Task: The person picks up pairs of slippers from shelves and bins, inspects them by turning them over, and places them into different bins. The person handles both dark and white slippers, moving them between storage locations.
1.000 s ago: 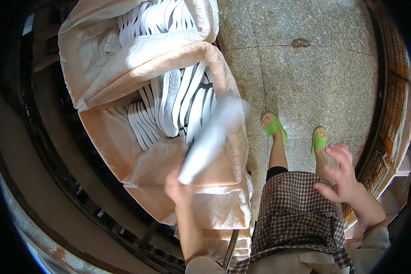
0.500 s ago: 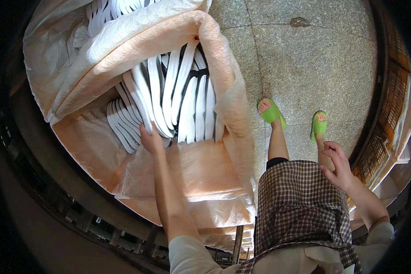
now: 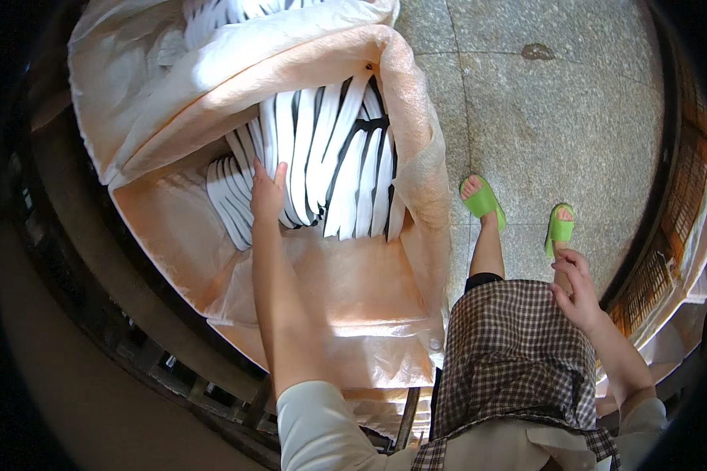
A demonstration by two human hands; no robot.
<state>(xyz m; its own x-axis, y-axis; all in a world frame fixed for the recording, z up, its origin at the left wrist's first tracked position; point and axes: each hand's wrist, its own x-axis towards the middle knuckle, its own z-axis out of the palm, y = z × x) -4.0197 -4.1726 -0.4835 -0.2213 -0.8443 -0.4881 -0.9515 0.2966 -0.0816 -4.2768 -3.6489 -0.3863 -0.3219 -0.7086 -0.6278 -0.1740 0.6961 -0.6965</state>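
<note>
Inside a pale woven sack stand several long, slim white pieces with dark edges, looking like shoe soles, packed side by side. My left hand reaches into the sack at the left part of the rows. Its thumb and a finger lie on either side of the near end of one white sole; the other fingers are hidden. My right hand hangs beside my checked apron, empty, with its fingers loosely bent and apart.
Another sack with similar white pieces stands behind. My green slippers are on the speckled stone floor. A brown lattice-sided rack stands at the right, and a dark slatted frame runs along the left.
My left hand has moved away from me, and the sole by its fingers now stands straighter against the row. The whole view has shifted slightly. My right hand stays beside the apron.
</note>
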